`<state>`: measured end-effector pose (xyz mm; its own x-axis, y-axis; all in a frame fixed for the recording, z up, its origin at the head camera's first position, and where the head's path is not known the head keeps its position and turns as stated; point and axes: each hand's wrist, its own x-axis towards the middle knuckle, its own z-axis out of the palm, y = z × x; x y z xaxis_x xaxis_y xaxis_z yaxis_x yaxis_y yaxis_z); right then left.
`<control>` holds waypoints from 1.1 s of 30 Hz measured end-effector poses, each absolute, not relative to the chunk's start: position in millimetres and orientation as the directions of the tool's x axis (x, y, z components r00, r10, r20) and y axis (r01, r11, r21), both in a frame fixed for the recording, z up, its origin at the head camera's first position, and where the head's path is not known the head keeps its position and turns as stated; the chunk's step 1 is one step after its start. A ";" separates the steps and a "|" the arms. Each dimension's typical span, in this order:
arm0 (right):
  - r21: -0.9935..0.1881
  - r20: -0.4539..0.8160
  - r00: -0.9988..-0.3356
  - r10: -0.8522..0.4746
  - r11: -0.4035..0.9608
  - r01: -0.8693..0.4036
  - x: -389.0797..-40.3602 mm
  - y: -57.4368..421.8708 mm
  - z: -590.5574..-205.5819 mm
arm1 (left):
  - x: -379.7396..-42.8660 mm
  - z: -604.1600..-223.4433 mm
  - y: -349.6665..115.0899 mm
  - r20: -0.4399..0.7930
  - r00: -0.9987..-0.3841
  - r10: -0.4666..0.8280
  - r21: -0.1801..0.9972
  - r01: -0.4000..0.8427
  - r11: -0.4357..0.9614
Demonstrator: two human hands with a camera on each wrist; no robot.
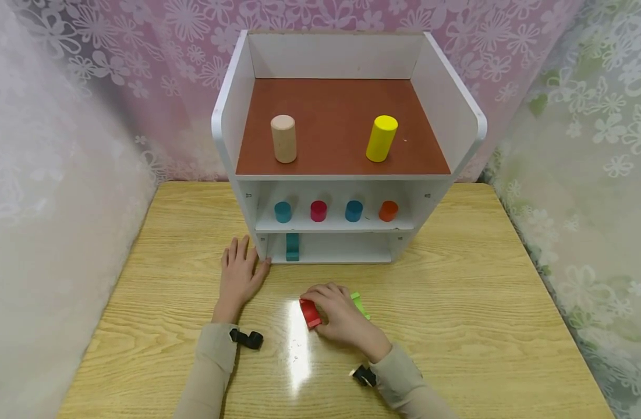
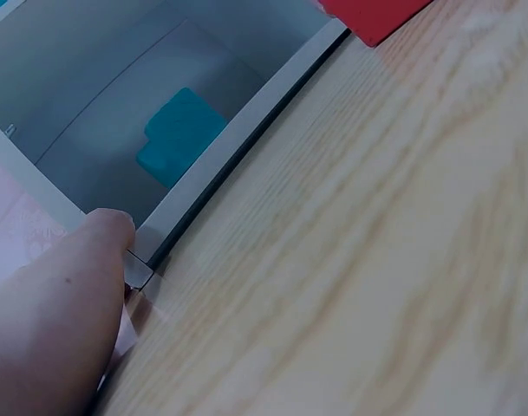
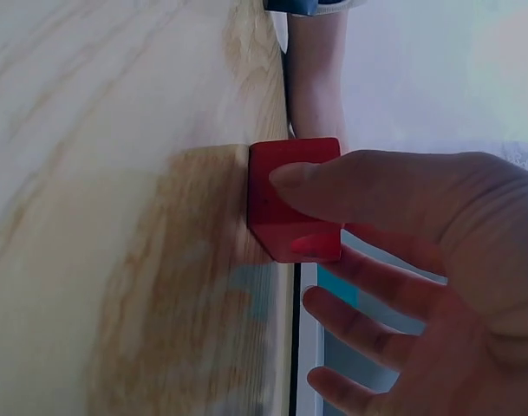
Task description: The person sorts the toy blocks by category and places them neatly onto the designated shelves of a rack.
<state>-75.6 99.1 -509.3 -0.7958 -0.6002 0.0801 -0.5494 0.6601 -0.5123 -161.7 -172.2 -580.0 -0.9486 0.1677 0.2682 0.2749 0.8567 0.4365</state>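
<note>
My right hand (image 1: pixel 338 314) pinches a red block (image 1: pixel 310 314) between thumb and fingers, low over the wooden table in front of a small white shelf unit (image 1: pixel 322 263). In the right wrist view the thumb lies on the near face of the red block (image 3: pixel 281 201). Partly hidden behind this hand is a light green block (image 1: pixel 360 305) on the table. My left hand (image 1: pixel 238 276) rests with spread fingers beside the unit's lower left corner, its thumb at that corner. On the bottom shelf, towards the left, stands a teal block (image 1: pixel 292 247).
A teal cylinder (image 1: pixel 283 212), a crimson one (image 1: pixel 318 211), a blue one (image 1: pixel 354 211) and an orange one (image 1: pixel 388 211) line the middle shelf. Up on the brown top board stand a plain wood cylinder (image 1: pixel 284 139) and a yellow cylinder (image 1: pixel 381 139). Flowered curtains (image 1: pixel 194 70) surround the table.
</note>
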 end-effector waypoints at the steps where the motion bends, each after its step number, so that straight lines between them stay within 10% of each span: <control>1: -0.518 0.084 -0.796 -0.599 0.656 -0.549 -75.7 99.3 -509.6 | -161.8 -580.5 -172.4 0.268 -0.949 0.168 0.436 0.275 0.857; 33: -0.530 0.138 -0.846 -0.516 0.683 -0.503 -107.6 119.8 -487.5 | -161.4 -578.2 -171.7 0.265 -0.949 0.174 0.442 0.280 0.852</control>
